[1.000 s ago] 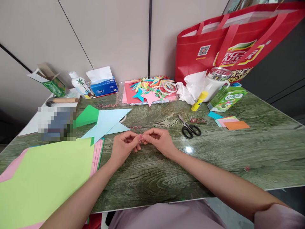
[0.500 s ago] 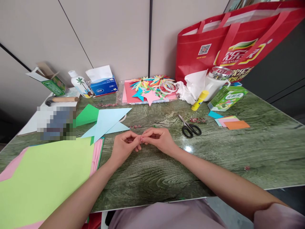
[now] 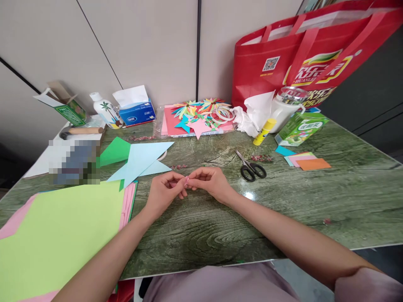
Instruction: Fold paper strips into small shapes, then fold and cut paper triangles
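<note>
Between my fingertips, above the middle of the green table (image 3: 201, 235), is a small folded piece of pink paper (image 3: 187, 180). My left hand (image 3: 165, 188) pinches it from the left, and a bit of pink shows behind the thumb. From the right, my right hand (image 3: 211, 183) holds it between thumb and forefinger. Most of the paper is hidden by the fingers. Black-handled scissors (image 3: 250, 166) lie to the right of my right hand. Left of my hands rests a light blue paper star (image 3: 141, 157), beside a green paper piece (image 3: 113, 152).
Large yellow-green sheets (image 3: 63, 235) lie at the left under my forearm. Small coloured paper slips (image 3: 315, 164), a glue stick (image 3: 264, 131) and a green carton (image 3: 302, 130) are at the right. Folded paper stars (image 3: 199, 127), a tissue box (image 3: 137, 113) and a red bag (image 3: 261, 75) stand behind.
My fingers have shifted slightly around the pink paper, and a little more of it shows at the fingertips. Everything else on the table stays in place.
</note>
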A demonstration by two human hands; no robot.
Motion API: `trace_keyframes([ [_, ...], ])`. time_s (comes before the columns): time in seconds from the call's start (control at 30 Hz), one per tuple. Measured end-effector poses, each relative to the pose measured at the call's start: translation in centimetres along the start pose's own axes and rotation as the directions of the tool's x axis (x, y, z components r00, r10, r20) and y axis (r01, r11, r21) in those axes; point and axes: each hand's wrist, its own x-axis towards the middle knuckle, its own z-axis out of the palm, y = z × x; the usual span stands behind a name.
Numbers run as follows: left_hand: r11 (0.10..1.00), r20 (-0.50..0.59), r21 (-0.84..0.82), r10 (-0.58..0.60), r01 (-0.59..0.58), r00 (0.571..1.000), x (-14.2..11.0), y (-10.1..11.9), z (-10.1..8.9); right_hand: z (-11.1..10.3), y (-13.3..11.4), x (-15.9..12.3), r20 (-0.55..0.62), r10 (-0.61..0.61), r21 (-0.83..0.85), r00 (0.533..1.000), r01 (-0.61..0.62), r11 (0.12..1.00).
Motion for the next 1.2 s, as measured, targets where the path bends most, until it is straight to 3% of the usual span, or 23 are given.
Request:
trace_keyframes([
  [0.8, 0.998, 0.056, 0.053, 0.012, -0.015, 0.998, 0.16, -0.06, -0.33, 0.07, -0.63, -0.04, 0.038, 0.070, 0.000, 0.997, -0.070, 0.998],
  [1.2, 0.999, 0.045, 0.033, 0.000, -0.001, 0.999, 0.06, -0.24, -0.16, -0.10, -0.34, 0.05, 0.037, 0.043, -0.013, 0.998, -0.042, 0.999],
])
